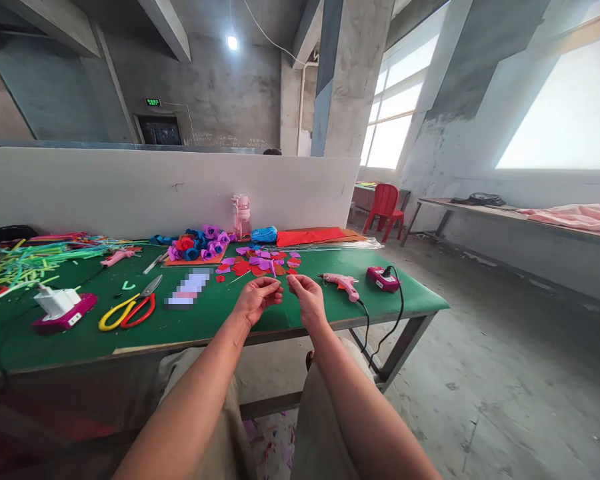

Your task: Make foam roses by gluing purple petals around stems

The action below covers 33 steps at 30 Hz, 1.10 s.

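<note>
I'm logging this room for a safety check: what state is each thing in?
Left hand: fingertips pinched
Right hand: fingertips pinched
Loose petals: scattered
Scissors: lying flat
Nearer glue gun: lying down
Farther glue gun: lying down
Pink bottle: upright
White adapter: plugged in
Black plug: plugged in
Ceiling lamp: lit
Green sign: lit

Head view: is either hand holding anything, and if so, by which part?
It cannot be told: the left hand and right hand are both curled as if pinching, but anything held there is too small to make out.

The petals [260, 263] look matt, the glue gun [339, 283] smooth plastic
</note>
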Each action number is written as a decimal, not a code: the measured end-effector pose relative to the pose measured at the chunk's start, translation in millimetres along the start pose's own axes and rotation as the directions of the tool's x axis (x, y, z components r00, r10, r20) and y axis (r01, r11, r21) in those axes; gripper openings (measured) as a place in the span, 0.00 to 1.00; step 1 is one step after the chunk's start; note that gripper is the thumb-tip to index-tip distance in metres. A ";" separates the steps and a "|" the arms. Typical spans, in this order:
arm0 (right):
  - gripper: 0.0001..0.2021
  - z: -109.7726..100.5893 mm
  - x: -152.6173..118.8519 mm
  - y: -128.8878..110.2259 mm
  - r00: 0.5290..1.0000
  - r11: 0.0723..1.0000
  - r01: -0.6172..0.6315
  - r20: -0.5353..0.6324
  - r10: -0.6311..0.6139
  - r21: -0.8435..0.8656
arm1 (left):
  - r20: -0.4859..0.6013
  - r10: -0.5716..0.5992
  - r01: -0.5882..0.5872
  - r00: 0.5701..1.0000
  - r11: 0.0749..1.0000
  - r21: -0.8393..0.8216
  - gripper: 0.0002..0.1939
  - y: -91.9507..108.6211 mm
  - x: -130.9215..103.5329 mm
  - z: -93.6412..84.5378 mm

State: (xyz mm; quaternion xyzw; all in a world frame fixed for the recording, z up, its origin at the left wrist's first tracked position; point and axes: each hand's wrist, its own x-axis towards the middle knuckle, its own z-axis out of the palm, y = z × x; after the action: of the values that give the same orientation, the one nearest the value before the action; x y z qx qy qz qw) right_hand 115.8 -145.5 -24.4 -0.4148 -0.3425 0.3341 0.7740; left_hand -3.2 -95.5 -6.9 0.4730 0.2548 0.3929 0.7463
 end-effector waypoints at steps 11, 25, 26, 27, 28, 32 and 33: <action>0.12 0.0 -1.6 -2.6 0.996 0.998 -0.062 0.060 0.061 0.020 | 0.088 -0.044 0.039 0.995 0.997 0.061 0.11 0.3 -2.9 1.6; 0.14 0.2 -4.2 -5.6 0.997 0.998 -0.026 0.067 0.030 -0.055 | 0.071 -0.039 0.033 0.997 0.995 0.094 0.11 -0.5 -1.9 1.1; 0.14 0.0 -4.4 -5.8 0.998 0.996 -0.018 0.064 0.023 -0.082 | 0.071 -0.036 0.029 0.997 0.994 0.102 0.12 -0.6 -1.9 1.1; 0.14 -0.3 -4.4 -5.7 0.998 0.994 -0.015 0.058 0.021 -0.105 | 0.073 -0.033 0.025 0.997 0.994 0.109 0.12 -0.8 -1.9 1.1; 0.13 -0.7 -4.2 -5.4 0.998 0.992 -0.018 0.051 0.024 -0.124 | 0.075 -0.031 0.023 0.997 0.993 0.116 0.12 -0.9 -1.9 1.2; 0.13 -2.7 -1.8 -2.7 0.999 0.991 -0.012 0.028 0.015 -0.134 | 0.068 -0.027 0.017 0.997 0.990 0.141 0.13 -1.5 -2.5 2.0; 0.12 -3.0 -1.2 -1.9 1.000 0.992 -0.010 0.024 0.013 -0.123 | 0.063 -0.023 0.013 0.998 0.989 0.149 0.13 -1.7 -2.6 2.2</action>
State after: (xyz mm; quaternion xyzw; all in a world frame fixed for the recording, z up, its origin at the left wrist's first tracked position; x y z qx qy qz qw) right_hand 118.0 -148.5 -24.3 -0.4595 -0.3698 0.3218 0.7406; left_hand -2.4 -99.2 -7.4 0.5374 0.2636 0.3505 0.7203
